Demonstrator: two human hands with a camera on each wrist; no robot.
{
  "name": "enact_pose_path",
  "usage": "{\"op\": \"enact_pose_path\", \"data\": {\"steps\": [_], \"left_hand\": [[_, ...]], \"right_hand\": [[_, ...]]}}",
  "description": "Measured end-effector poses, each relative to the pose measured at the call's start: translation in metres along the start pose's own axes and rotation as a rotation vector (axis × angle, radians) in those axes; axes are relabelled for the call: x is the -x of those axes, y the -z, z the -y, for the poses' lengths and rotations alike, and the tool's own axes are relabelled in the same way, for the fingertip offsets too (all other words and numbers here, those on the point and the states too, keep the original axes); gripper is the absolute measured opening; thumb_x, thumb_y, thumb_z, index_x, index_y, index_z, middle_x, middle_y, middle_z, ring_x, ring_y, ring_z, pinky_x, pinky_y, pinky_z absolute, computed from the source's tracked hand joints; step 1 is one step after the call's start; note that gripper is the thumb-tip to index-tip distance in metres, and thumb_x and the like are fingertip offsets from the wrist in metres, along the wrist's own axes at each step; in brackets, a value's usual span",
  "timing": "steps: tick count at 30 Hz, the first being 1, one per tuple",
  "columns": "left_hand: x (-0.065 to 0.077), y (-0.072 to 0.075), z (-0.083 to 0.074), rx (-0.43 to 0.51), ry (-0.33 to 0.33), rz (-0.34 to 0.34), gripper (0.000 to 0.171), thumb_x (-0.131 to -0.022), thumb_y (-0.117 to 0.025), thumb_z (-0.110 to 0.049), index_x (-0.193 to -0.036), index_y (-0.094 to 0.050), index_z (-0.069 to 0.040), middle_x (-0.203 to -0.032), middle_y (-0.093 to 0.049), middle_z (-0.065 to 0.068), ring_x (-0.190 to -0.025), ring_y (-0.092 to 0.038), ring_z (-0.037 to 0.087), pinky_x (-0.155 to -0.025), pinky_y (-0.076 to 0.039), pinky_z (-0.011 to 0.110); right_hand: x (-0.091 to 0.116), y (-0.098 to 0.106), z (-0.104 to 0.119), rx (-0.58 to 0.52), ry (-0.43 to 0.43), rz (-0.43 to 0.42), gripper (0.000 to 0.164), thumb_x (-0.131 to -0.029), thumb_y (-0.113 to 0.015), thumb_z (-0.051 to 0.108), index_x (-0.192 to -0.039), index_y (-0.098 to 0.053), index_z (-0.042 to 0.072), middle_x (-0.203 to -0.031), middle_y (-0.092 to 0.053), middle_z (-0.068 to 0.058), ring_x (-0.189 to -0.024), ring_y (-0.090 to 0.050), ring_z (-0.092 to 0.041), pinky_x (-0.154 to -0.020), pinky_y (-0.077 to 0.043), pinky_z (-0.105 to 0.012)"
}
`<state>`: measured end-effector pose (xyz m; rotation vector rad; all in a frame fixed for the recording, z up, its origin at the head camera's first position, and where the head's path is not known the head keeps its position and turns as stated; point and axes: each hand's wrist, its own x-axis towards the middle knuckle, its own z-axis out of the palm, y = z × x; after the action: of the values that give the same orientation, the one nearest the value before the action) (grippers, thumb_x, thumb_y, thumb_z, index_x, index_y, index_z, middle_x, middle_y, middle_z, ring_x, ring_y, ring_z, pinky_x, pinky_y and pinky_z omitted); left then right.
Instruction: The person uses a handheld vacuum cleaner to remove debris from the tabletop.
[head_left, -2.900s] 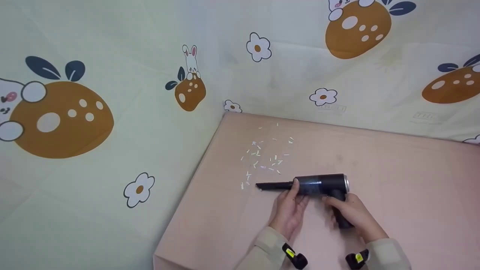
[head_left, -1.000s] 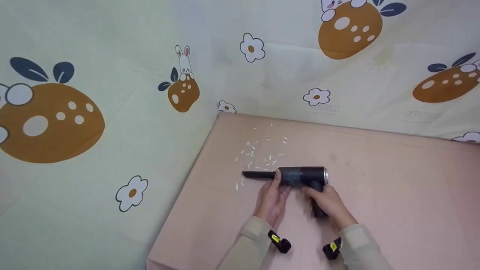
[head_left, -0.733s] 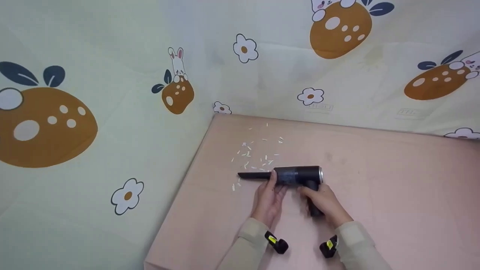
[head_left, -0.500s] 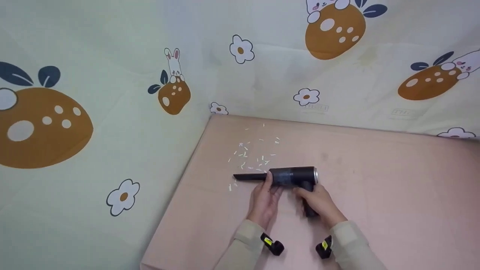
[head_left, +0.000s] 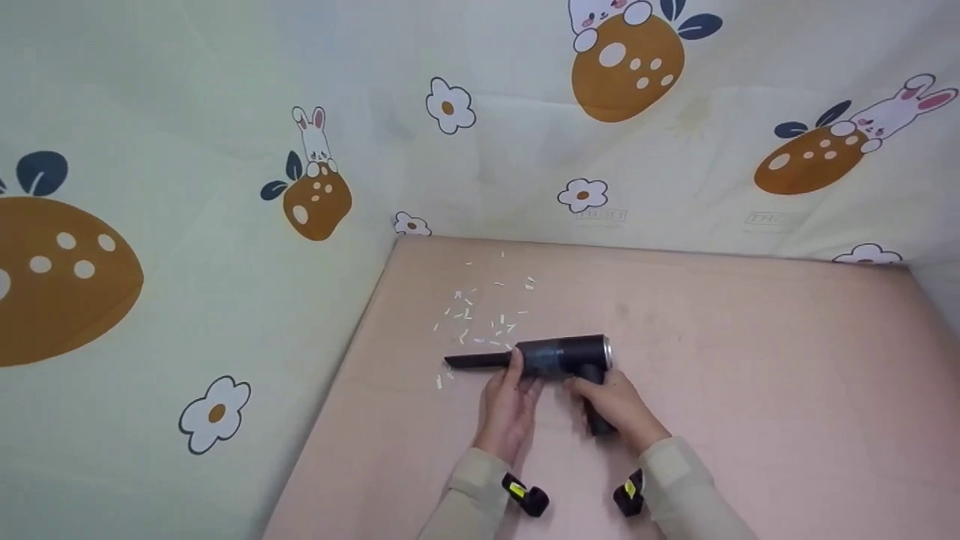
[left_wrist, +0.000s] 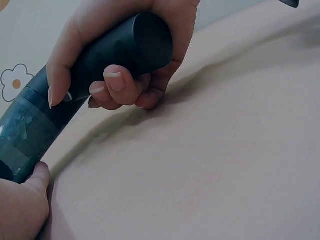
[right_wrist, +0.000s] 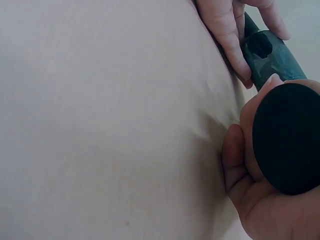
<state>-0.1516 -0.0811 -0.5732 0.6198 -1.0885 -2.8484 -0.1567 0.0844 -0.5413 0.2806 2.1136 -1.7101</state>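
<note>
A black handheld vacuum cleaner is held level above the pink-covered table, its narrow nozzle pointing left. My left hand holds the front of the body from below, thumb up on the near side. Around the downward handle curl the fingers of my right hand, which the left wrist view also shows. Pale bits show inside the see-through dust cup. White paper scraps lie scattered beyond the nozzle, and a couple lie just on its near side. Whether the tip touches the cloth, I cannot tell.
The pink cloth covers the table. Patterned wall sheeting rises along the table's left edge, and more sheeting stands behind its back edge. A small black camera sits at the left wrist, another at the right.
The view has swung right, shifting everything left in the picture. Against the scraps, the vacuum cleaner has moved left and slightly away from me. Both hands keep their hold.
</note>
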Motion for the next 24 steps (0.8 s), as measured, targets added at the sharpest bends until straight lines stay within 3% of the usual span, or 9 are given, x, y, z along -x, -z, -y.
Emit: {"op": "enact_pose_path", "data": {"steps": [6, 15, 24], "left_hand": [[0.001, 0.0002, -0.0017, -0.017, -0.006, 0.01, 0.058, -0.101, -0.062, -0.032, -0.14, -0.046, 0.008, -0.133, -0.064, 0.016, -0.123, -0.064, 0.022, -0.107, -0.052, 0.034], [0.0017, 0.0032, 0.0014, -0.014, -0.012, -0.006, 0.059, -0.099, -0.066, -0.033, -0.137, -0.046, 0.009, -0.116, -0.072, 0.009, -0.108, -0.07, 0.017, -0.105, -0.054, 0.034], [0.0021, 0.0, 0.0034, -0.032, -0.026, 0.009, 0.064, -0.1, -0.064, -0.034, -0.141, -0.042, 0.01, -0.122, -0.069, 0.011, -0.111, -0.068, 0.016, -0.108, -0.052, 0.034]], "right_hand": [[0.0, -0.0022, -0.0001, -0.04, -0.008, 0.008, 0.035, -0.087, -0.073, 0.029, -0.102, -0.055, 0.003, -0.061, -0.061, -0.006, -0.048, -0.057, -0.016, -0.047, -0.052, -0.029], [0.0007, -0.0029, -0.0027, -0.031, 0.005, 0.001, 0.033, -0.087, -0.073, 0.027, -0.1, -0.056, 0.002, -0.059, -0.059, -0.005, -0.046, -0.055, -0.015, -0.045, -0.051, -0.029], [0.0026, 0.0008, -0.0004, -0.023, 0.021, -0.006, 0.033, -0.086, -0.074, 0.029, -0.099, -0.057, 0.003, -0.062, -0.061, -0.006, -0.048, -0.056, -0.016, -0.046, -0.051, -0.029]]}}
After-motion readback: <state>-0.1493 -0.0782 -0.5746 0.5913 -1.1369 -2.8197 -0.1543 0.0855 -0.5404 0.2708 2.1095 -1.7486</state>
